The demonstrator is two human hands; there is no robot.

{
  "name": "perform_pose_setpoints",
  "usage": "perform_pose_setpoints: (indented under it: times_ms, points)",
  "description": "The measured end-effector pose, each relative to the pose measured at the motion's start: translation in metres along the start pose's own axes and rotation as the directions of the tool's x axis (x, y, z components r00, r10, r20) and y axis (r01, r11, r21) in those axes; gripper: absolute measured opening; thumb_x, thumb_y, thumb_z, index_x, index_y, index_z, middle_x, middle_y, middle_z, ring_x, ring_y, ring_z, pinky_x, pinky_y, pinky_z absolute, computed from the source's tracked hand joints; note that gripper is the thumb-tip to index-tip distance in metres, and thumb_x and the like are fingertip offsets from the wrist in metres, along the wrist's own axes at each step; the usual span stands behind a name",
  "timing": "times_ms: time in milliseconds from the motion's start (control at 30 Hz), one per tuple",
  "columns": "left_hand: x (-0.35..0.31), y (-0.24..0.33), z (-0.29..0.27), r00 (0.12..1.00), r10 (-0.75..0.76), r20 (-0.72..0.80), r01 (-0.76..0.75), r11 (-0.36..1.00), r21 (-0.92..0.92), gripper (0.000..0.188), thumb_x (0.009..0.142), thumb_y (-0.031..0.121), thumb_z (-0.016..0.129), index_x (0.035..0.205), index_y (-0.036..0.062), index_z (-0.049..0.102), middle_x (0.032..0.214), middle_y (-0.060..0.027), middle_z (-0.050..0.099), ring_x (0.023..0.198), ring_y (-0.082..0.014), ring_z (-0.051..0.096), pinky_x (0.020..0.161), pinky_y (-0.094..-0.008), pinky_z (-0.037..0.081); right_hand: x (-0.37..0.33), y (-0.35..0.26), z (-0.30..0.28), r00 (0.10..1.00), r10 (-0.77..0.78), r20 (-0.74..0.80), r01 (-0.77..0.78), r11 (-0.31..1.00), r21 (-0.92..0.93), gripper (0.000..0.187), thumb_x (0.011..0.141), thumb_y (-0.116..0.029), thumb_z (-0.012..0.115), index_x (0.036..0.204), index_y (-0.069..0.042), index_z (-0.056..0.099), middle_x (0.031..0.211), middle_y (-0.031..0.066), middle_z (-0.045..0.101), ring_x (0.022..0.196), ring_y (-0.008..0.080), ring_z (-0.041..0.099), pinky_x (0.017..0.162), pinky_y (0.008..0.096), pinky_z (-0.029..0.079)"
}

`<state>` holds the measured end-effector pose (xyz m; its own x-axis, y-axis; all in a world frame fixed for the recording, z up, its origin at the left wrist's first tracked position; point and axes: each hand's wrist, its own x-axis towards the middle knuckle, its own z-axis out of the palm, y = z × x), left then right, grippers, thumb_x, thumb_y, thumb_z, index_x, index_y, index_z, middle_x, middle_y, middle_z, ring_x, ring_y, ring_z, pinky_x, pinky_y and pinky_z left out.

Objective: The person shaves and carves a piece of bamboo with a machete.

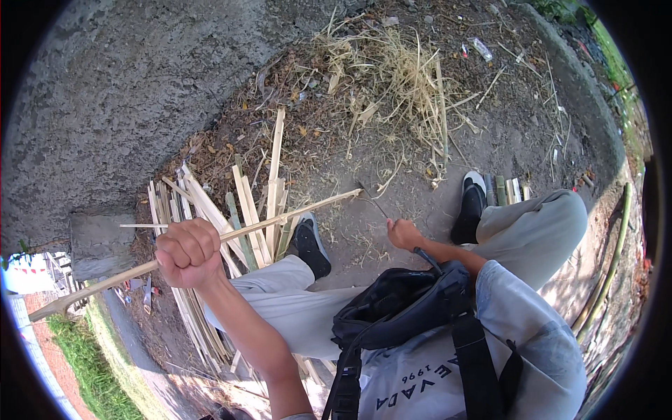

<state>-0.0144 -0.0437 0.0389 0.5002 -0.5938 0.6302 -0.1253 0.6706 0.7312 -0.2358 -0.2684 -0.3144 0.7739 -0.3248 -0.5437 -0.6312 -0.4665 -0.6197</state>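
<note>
We note the left hand [187, 253], fingers closed around a long wooden strip [294, 213], strip slanting above the ground [420, 199], its tip just beside a slim dark tool [379, 207], seemingly a blade, gripped by the right hand [402, 233].

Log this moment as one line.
left hand: gripping long strip | right hand: gripping thin tool, tip by strip's end | nearby: shavings heap, pale slats
</note>
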Motion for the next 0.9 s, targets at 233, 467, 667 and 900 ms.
perform_pose_setpoints:
  times_ms: [233,467,667,900]
  points:
    - [-0.005,0.001,0.007,0.985,0.007,-0.172,0.013,0.993,0.117,0.055,0.102,0.03,0.04,0.053,0.0181,0.018,0.042,0.0044,0.019,0.036,-0.0083,0.013,0.037,-0.0264,0.012,-0.005,-0.058,-0.013,0.998,-0.033,-0.054,0.036,0.997,0.062,0.063,0.098,-0.047,0.034,0.086,0.006,0.067,0.084,0.0332,0.063,0.089,0.0508,0.06,0.084,0.053,0.048]
    - [0.002,-0.01,0.036,0.603,0.203,-0.771,0.121,0.932,0.34,0.056,0.098,0.032,0.047,0.054,0.0173,0.016,0.044,0.0025,0.016,0.039,-0.0093,0.012,0.041,-0.0294,0.009,-0.04,-0.148,-0.079,0.953,-0.289,0.085,0.269,0.944,0.192,0.06,0.099,-0.043,0.036,0.077,0.005,0.063,0.075,0.0312,0.061,0.078,0.0494,0.06,0.077,0.0531,0.047]
    - [0.01,-0.015,0.043,0.701,0.141,-0.699,0.114,0.945,0.305,0.057,0.097,0.033,0.047,0.053,0.0165,0.016,0.045,0.0025,0.017,0.04,-0.0098,0.012,0.041,-0.0295,0.009,-0.065,-0.185,-0.1,0.82,-0.572,0.034,0.545,0.796,0.263,0.056,0.1,-0.04,0.037,0.079,0.005,0.063,0.065,0.0293,0.057,0.063,0.0481,0.057,0.066,0.0521,0.046]
    - [0.016,-0.021,0.044,0.58,0.209,-0.787,0.144,0.925,0.352,0.058,0.096,0.033,0.05,0.053,0.0177,0.015,0.045,0.003,0.015,0.04,-0.0094,0.013,0.041,-0.0291,0.009,-0.015,-0.107,-0.069,0.969,0.044,0.241,-0.093,0.976,0.195,0.063,0.099,-0.044,0.033,0.079,0.007,0.063,0.058,0.0234,0.06,0.055,0.0386,0.063,0.068,0.0475,0.052]
